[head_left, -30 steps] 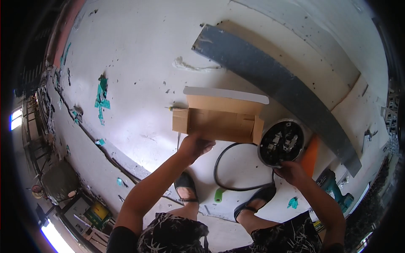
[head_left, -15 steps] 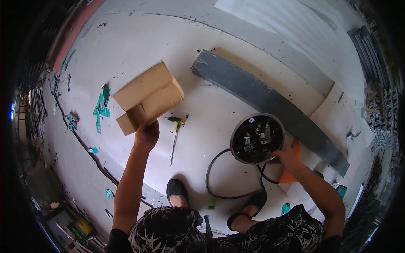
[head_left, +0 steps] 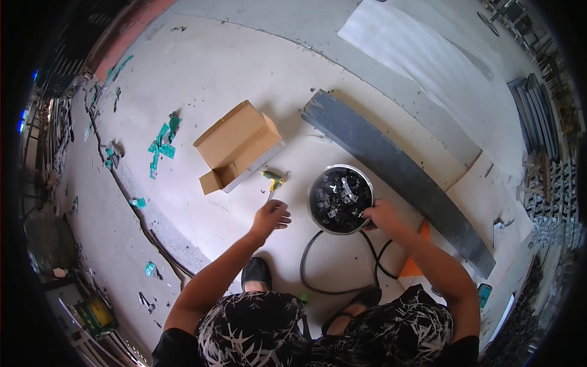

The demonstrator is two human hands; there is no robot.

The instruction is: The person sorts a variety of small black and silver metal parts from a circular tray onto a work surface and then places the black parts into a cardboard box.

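My right hand (head_left: pixel 380 215) is closed on the near right rim of a round metal pot (head_left: pixel 339 232). Small black and silvery metal parts (head_left: pixel 342 194) fill the pot. Whether its base rests on the floor, I cannot tell. My left hand (head_left: pixel 271 220) is empty, fingers loosely apart, over the floor left of the pot. Just beyond it lies a yellow-and-green-handled screwdriver (head_left: pixel 273 178), its shaft partly hidden by that hand. Farther up, an open cardboard box (head_left: pixel 235 137) sits on the floor, with a flap folded out toward me.
A long dark grey beam (head_left: pixel 391 174) lies slantwise beyond the pot. Black cable (head_left: pixel 304 260) loops near my feet, and an orange piece (head_left: pixel 413 264) is beside my right forearm. Green tape scraps (head_left: pixel 162 148) lie left; a white sheet (head_left: pixel 416 52) spreads at the far right.
My left hand has let go of the cardboard box and moved right toward the pot. The box now stands on the floor, its open inside showing. My right hand still grips the pot, now farther left.
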